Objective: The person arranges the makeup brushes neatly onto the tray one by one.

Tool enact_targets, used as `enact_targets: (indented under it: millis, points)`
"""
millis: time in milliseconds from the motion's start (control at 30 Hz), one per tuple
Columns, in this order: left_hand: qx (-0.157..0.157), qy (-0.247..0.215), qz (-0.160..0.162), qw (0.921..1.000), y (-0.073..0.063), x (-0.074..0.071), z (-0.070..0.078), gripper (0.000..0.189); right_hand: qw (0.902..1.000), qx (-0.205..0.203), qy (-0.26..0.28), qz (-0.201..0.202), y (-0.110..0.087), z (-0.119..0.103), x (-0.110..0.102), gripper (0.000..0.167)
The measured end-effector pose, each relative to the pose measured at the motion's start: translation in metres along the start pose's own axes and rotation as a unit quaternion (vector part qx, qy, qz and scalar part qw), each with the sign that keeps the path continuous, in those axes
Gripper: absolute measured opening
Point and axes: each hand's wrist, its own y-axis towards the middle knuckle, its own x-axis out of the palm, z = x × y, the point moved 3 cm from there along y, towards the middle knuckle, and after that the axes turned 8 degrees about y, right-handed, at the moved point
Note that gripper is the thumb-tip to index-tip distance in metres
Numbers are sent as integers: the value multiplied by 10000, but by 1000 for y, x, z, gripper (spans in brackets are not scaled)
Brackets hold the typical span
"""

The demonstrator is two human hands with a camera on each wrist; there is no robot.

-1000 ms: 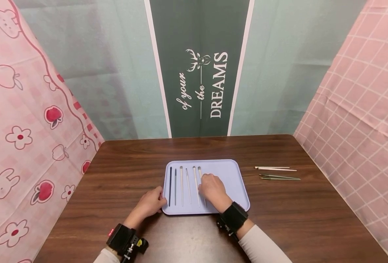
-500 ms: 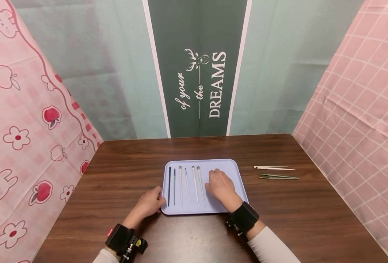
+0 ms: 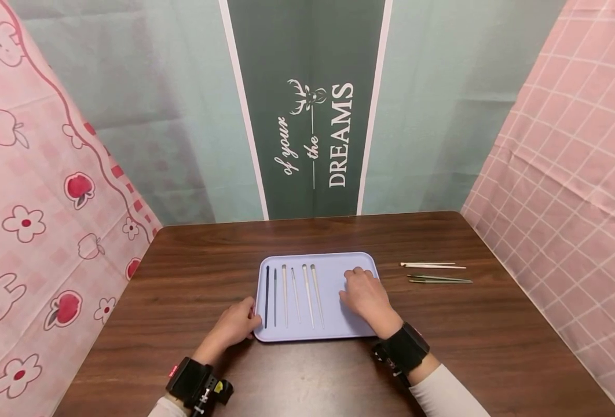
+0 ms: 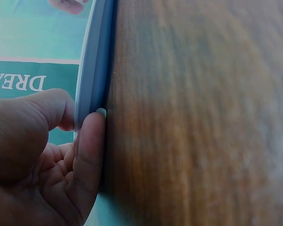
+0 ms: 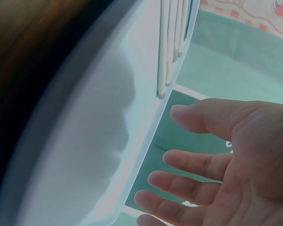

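Note:
A lavender tray [image 3: 333, 284] lies on the table with several slim brushes side by side in its left half. From the left come a dark blue brush [image 3: 267, 298], a grey-green brush [image 3: 275, 298] and several pale-handled brushes, the rightmost pale brush [image 3: 317, 295] slightly slanted. My left hand [image 3: 234, 321] grips the tray's front left corner; the left wrist view shows the thumb [image 4: 61, 108] at the rim and a finger [image 4: 90, 141] against its outer side. Over the tray's right part hovers my right hand [image 3: 365, 295], holding nothing, its fingers [image 5: 193, 186] apart and relaxed in the right wrist view.
On the table right of the tray lie pale brushes [image 3: 432, 266], with green brushes [image 3: 440, 280] just nearer to me. The brown wooden table [image 3: 193, 255] ends at a green curtain [image 3: 313, 202] behind. Pink cloths hang at both sides.
My right hand has let go of the rightmost pale brush and moved right, away from it. That brush stays lying on the tray. My left hand keeps its place at the corner.

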Motion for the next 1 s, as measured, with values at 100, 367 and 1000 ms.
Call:
enact_targets:
  millis: [100, 367, 1000]
  points:
    - [-16, -8, -10, 10000, 0, 0, 0, 15, 10000, -19, -10, 9, -1, 7, -2, 36]
    - [-51, 34, -7, 10000, 0, 0, 0, 14, 9999, 84, 6, 97, -6, 25, -8, 38]
    - [-50, 0, -10, 10000, -1, 0, 0, 14, 9993, 354, 78, 99, -17, 59, -18, 46]
